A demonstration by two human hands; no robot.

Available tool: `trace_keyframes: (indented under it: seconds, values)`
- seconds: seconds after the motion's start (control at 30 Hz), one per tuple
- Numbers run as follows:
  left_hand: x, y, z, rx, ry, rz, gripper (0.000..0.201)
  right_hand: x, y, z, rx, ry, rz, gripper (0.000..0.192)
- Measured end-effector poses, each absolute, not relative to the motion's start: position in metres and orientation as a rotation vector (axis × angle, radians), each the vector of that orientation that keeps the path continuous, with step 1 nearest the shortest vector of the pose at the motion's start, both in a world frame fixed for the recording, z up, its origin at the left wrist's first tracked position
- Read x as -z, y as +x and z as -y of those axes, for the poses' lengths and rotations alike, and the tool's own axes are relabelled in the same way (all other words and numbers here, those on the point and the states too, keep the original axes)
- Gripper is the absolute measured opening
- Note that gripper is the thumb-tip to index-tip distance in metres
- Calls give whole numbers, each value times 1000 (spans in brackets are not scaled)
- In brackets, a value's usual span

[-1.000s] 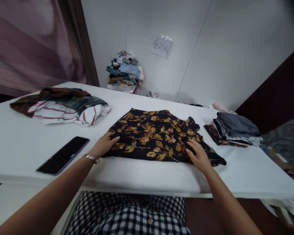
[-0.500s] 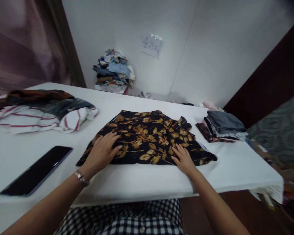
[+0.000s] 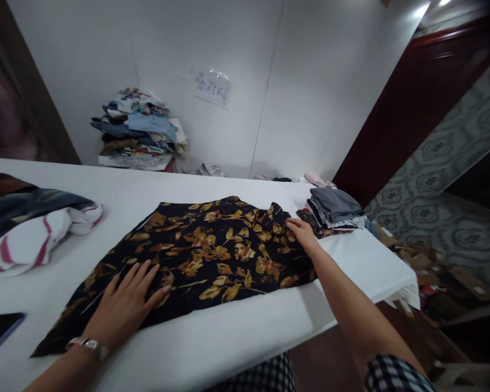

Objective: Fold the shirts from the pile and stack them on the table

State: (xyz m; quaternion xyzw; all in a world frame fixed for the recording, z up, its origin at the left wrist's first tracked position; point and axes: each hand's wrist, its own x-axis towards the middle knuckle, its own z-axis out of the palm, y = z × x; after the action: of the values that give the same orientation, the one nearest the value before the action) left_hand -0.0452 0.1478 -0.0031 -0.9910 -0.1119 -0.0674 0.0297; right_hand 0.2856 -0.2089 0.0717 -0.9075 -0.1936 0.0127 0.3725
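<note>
A black shirt with gold and brown flowers (image 3: 212,250) lies spread on the white-covered table (image 3: 212,337). On its left part my left hand (image 3: 124,299), with a bracelet at the wrist, rests flat with the fingers spread. My right hand (image 3: 304,234) is at the shirt's right end, its fingers drawn together on the bunched, ruffled edge. Part of the shirt's lower right side is hidden behind my right forearm.
A folded stack of clothes (image 3: 335,209) stands at the table's right end. Rumpled striped cloth (image 3: 44,234) lies at left, above a phone (image 3: 0,329). A tall clothes pile (image 3: 141,128) stands at the back wall, left of a paper sign (image 3: 211,88).
My right hand has moved from the shirt's lower edge up to its ruffled right end and closed there. My left hand still lies flat on the cloth. The view has swung right.
</note>
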Motion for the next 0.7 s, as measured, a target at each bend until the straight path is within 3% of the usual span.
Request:
trace_keyframes:
  seconds: [0.2, 0.33, 0.37, 0.53, 0.7]
  values:
    - [16, -46, -155, 244, -3054, 341, 47, -61, 333, 168, -33, -2598, 493, 58]
    - [12, -46, -153, 230, -3055, 361, 47, -54, 337, 162, -5, -2715, 471, 23]
    - [11, -46, -152, 240, -3057, 367, 48, -58, 338, 165, 14, -2728, 464, 22]
    - [4, -43, -145, 214, -3076, 407, 47, -80, 337, 181, 98, -2739, 530, 36]
    - [-5, -39, -140, 237, -3114, 431, 42, -61, 309, 171, -13, -2703, 768, 45]
